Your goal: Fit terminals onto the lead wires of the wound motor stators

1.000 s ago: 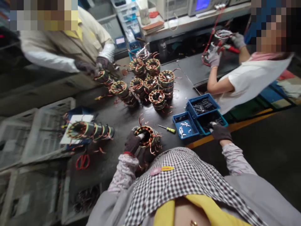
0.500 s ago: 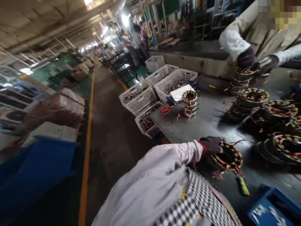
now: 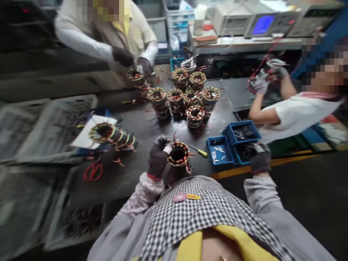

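Observation:
My left hand (image 3: pixel 158 158), in a dark glove, grips the left rim of a stator (image 3: pixel 185 149) with copper windings and loose leads. This stator stands on the dark table in front of my apron. Beside it lies a screwdriver (image 3: pixel 201 152) with a yellow-green handle. My right hand (image 3: pixel 260 161), also gloved, reaches into a blue bin (image 3: pixel 239 159) of small black pieces. Its fingers are bunched, and whatever is between them is hidden. Next to that bin are a blue bin (image 3: pixel 219 162) with white pieces and a raised blue bin (image 3: pixel 230 134) with black pieces.
Several stacked stators (image 3: pixel 178 96) stand mid-table. A stator stack (image 3: pixel 119 137), white paper (image 3: pixel 81 139) and red-handled scissors (image 3: pixel 93 171) are at left, near crates (image 3: pixel 46 145). One co-worker's gloved hands (image 3: pixel 123 57) touch stators opposite; another's hands (image 3: pixel 261 82) hold leads at right.
My view has swung right, away from the aisle. My left hand remains on the stator's rim. My right hand has come into view at the blue bin.

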A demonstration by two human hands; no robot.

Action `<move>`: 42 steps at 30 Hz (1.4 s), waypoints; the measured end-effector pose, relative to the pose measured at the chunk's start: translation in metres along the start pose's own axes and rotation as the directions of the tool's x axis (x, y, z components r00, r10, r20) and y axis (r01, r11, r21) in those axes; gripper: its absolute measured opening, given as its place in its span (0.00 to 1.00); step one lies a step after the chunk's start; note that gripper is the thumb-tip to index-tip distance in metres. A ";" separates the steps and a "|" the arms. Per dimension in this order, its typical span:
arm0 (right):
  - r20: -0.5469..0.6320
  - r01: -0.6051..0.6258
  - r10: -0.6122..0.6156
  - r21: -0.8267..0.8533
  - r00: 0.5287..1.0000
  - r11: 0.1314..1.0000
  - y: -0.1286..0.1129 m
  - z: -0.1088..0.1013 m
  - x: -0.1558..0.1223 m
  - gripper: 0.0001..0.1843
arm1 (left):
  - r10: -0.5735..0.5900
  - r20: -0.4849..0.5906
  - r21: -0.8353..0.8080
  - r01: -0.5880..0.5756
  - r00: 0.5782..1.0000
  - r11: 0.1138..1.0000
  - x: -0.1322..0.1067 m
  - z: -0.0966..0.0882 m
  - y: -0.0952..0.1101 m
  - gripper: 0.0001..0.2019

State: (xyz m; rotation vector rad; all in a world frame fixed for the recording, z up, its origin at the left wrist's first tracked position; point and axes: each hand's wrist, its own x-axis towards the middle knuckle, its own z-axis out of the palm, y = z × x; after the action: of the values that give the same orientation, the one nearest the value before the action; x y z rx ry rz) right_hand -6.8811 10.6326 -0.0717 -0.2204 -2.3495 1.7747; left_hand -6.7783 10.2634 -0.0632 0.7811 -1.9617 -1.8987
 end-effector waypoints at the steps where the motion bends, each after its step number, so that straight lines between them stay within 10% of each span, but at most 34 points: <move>1: -0.050 -0.020 0.022 0.039 0.999 0.999 -0.002 0.002 -0.007 0.13 | -0.066 0.116 -0.043 0.071 0.991 0.997 -0.005 0.004 0.007 0.20; 5: 0.110 -0.118 0.089 0.294 0.990 0.948 -0.034 0.062 -0.049 0.14 | -0.162 0.566 -0.130 0.282 0.808 0.951 -0.035 0.037 0.030 0.30; 8: 0.261 -0.085 0.005 0.294 0.965 0.952 -0.063 0.108 -0.087 0.15 | -0.078 0.668 -0.237 0.311 0.740 0.920 -0.039 0.054 0.031 0.28; 16: 0.468 0.258 -0.195 -0.075 0.862 0.963 -0.070 0.139 -0.116 0.15 | -0.146 0.524 -0.410 0.399 0.839 0.820 -0.026 0.025 0.014 0.25; 23: 0.552 0.030 -0.023 -0.004 0.834 1.000 -0.066 0.146 -0.119 0.17 | -0.174 0.466 -0.479 0.413 0.867 0.774 -0.029 0.018 0.005 0.23; 30: 0.469 0.314 -0.226 -0.119 0.854 0.942 -0.058 0.150 -0.123 0.13 | -0.206 0.394 -0.457 0.385 0.896 0.802 -0.032 0.019 0.002 0.22; 42: 0.222 0.114 -0.091 -0.095 0.971 0.989 -0.064 0.179 -0.133 0.14 | -0.164 0.230 -0.529 0.265 0.959 0.806 -0.028 0.032 -0.010 0.18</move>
State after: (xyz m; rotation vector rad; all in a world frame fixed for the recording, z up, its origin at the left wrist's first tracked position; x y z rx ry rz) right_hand -6.7949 10.4176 -0.0657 0.0849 -2.5573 1.7031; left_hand -6.7719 10.3055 -0.0717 0.6967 -1.3017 -2.5741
